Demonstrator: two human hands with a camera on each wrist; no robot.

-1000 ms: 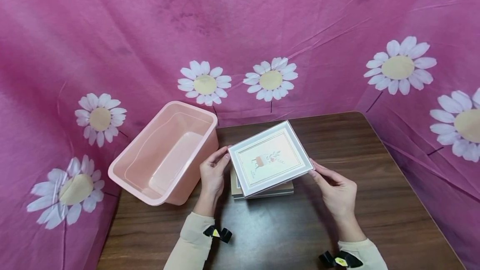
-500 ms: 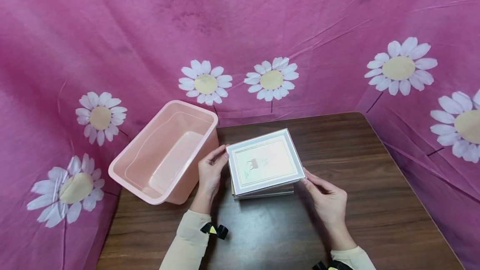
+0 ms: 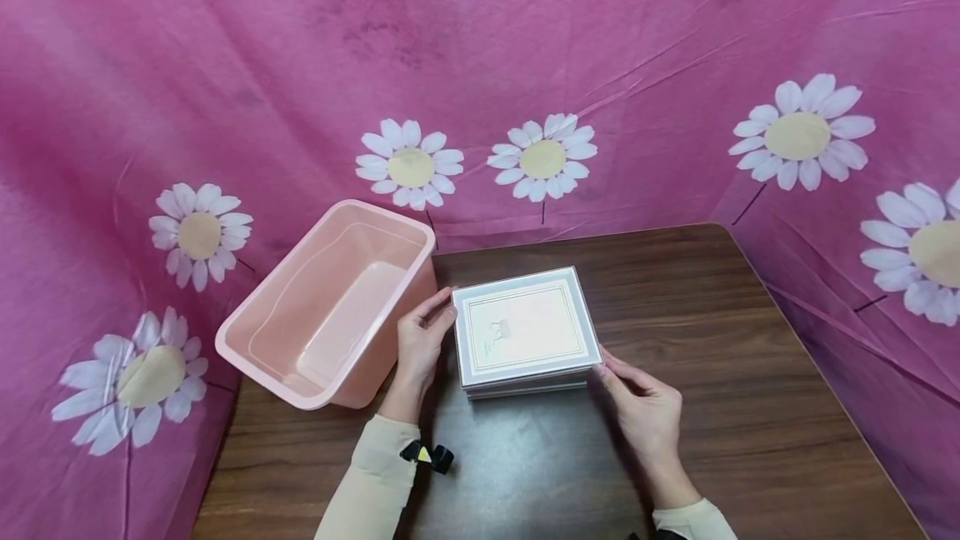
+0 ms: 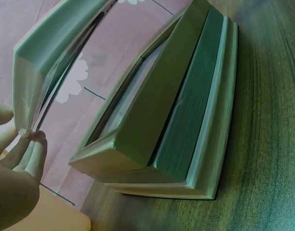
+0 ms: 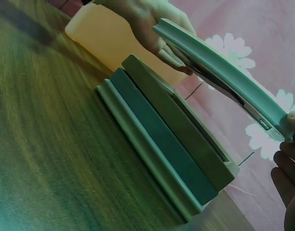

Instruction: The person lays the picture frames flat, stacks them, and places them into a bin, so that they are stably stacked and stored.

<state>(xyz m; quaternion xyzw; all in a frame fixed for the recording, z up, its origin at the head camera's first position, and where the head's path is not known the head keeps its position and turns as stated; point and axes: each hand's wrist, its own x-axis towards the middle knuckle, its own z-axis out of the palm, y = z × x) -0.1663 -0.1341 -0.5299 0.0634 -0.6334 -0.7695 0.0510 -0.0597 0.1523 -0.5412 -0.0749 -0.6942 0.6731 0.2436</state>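
A white-edged picture frame (image 3: 525, 327) with a faint drawing is held face up between both hands. My left hand (image 3: 422, 342) pinches its left corner between thumb and fingers. At the near right corner, my right hand (image 3: 647, 411) pinches the frame the same way. Below it lies a stack of several frames (image 4: 179, 110), tan, dark and light-edged, on the table. Both wrist views show a gap between the held frame and the stack (image 5: 162, 130). From above, the held frame covers most of the stack.
A pink plastic bin (image 3: 382, 332) stands left of the stack, close to my left hand. The brown wooden table (image 3: 750, 407) extends to the right. A pink cloth with daisies (image 3: 480, 40) hangs behind and at both sides.
The held frame has come down and turned, so its edges line up more closely with the stack. My right hand has moved left and nearer to me; the left hand has barely shifted.
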